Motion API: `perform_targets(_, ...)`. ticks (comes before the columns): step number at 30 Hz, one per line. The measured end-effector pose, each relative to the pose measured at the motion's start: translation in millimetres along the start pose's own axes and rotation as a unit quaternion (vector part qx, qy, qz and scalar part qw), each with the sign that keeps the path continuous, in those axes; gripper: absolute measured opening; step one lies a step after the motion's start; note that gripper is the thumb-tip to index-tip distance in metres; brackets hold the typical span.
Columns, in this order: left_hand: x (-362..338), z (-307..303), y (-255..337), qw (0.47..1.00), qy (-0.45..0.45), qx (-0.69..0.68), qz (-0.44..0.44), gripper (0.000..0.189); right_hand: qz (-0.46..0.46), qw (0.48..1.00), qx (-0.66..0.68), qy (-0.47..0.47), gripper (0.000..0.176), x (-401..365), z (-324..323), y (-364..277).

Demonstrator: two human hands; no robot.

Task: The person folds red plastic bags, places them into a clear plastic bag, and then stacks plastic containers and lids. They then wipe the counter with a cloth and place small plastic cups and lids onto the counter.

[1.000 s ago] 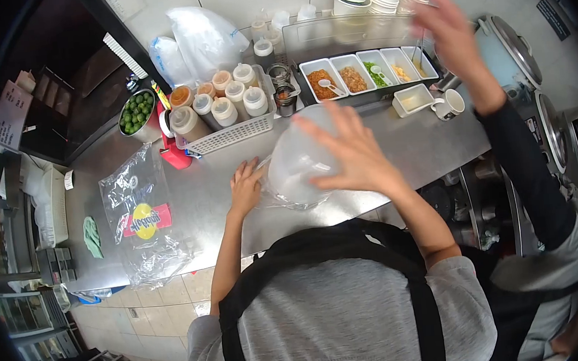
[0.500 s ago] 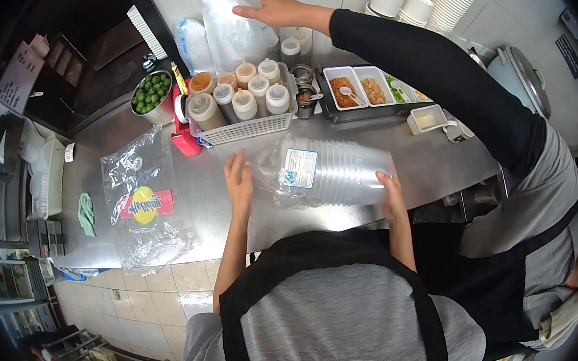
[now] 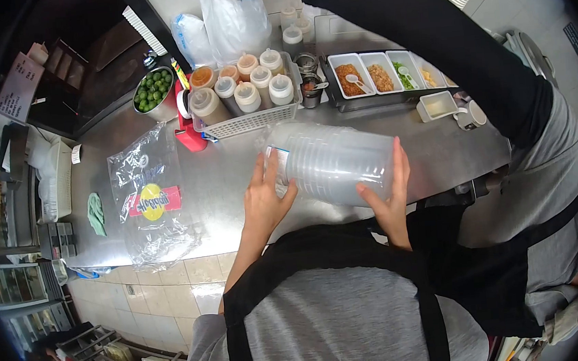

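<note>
A nested stack of clear plastic containers [image 3: 332, 159] lies on its side just above or on the steel counter, pointing left to right. My left hand [image 3: 266, 199] grips the left end, fingers over a clear wrapper with a white and blue label [image 3: 279, 159]. At the other end, my right hand [image 3: 390, 202] has its thumb and fingers around the rims. Left of my hands a flat clear plastic bag [image 3: 153, 199] with a pink and yellow print lies on the counter.
A grey basket [image 3: 250, 123] of squeeze bottles stands behind the stack. Limes fill a metal bowl [image 3: 157, 109]. Food trays [image 3: 379, 76] sit at the back right. A co-worker's black-sleeved arm [image 3: 420, 28] reaches across to a white plastic bag [image 3: 238, 27] by the wall.
My left hand has moved right and closed on the stack's labelled end. The stack has turned, so less of the label shows. The co-worker's arm has shifted left, its hand at the white bag's top.
</note>
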State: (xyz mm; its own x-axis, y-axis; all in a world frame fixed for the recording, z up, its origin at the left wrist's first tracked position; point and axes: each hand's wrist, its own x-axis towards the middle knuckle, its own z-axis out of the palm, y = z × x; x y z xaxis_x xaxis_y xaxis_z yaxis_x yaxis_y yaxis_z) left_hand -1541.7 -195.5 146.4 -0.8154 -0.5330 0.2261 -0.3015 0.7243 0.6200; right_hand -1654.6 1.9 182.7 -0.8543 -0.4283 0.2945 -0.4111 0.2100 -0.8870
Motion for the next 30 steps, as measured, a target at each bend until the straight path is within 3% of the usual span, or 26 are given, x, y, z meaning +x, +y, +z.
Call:
perform_targets(2, -2, 10, -8, 0.998, 0.036, 0.052, 0.014, 0.06, -0.04, 0.998, -0.051, -0.003, 0.095, 3, 7, -13)
perform_targets(5, 2, 13, -18, 0.998, 0.07, 0.008, -0.007, 0.048, -0.065, 0.992, -0.11, -0.02, 0.095, 9, 12, -24)
perform_targets(11, 7, 14, -24, 0.993, 0.096, 0.045, -0.043, 0.027, -0.084, 0.99, -0.108, -0.038, 0.095, 12, 21, -23)
perform_targets(14, 9, 21, -27, 0.983, 0.159, 0.084, 0.016, 0.019, -0.079, 0.986, -0.136, -0.047, 0.094, 14, 22, -30)
perform_targets(17, 8, 26, -37, 0.984, 0.157, 0.08, -0.005, 0.007, -0.094, 0.983, -0.151, -0.051, 0.093, 17, 23, -33)
perform_targets(23, 13, 37, -34, 0.98, 0.187, 0.067, 0.002, 0.01, -0.076, 0.972, -0.21, -0.073, 0.094, 23, 26, -39)
perform_targets(26, 9, 36, -31, 0.985, 0.135, 0.044, -0.094, 0.012, -0.077, 0.974, -0.201, -0.065, 0.094, 25, 27, -33)
perform_targets(30, 7, 40, -37, 0.982, 0.16, 0.012, -0.099, 0.013, -0.077, 0.97, -0.218, -0.069, 0.093, 25, 29, -36)
